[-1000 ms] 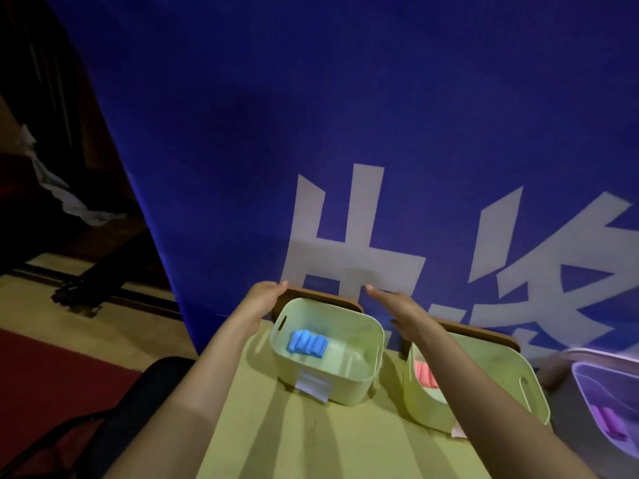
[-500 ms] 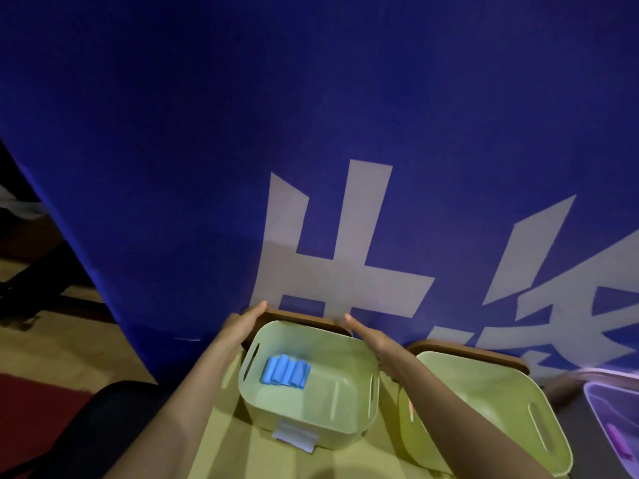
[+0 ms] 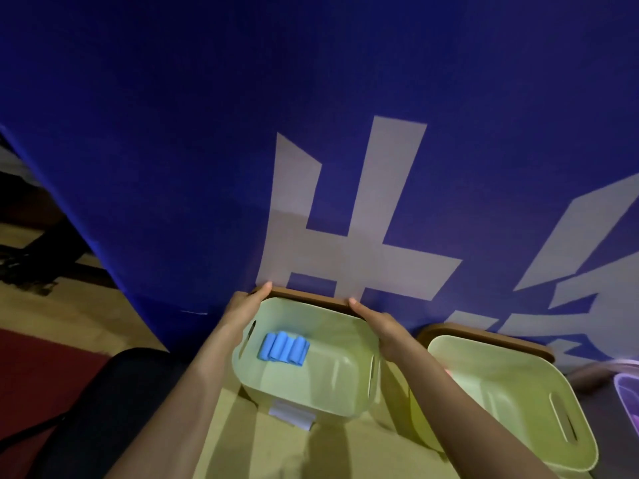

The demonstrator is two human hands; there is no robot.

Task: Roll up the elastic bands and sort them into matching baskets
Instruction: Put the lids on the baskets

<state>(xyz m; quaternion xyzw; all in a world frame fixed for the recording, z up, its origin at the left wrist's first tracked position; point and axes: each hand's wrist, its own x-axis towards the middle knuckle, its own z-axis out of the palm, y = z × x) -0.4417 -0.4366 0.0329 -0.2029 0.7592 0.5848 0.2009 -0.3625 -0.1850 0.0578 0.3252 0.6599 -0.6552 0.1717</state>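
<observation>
A pale green basket (image 3: 311,385) with a white label on its front stands on the yellow table and holds several rolled blue bands (image 3: 283,349) by its left wall. A brown lid (image 3: 306,294) stands on edge behind it, against the blue banner. My left hand (image 3: 243,304) touches the lid's left end with straight fingers. My right hand (image 3: 375,321) touches the lid's right end, its forearm crossing between the two baskets. A second green basket (image 3: 508,399) stands to the right; what it holds is hidden.
A blue banner (image 3: 311,133) with white characters rises right behind the baskets. Another brown lid (image 3: 484,340) leans behind the second basket. A purple basket (image 3: 627,392) shows at the right edge. A dark chair (image 3: 114,409) and red carpet lie to the left.
My view has swung down and closer to the left basket. Both hands stay at the two ends of the brown lid behind it.
</observation>
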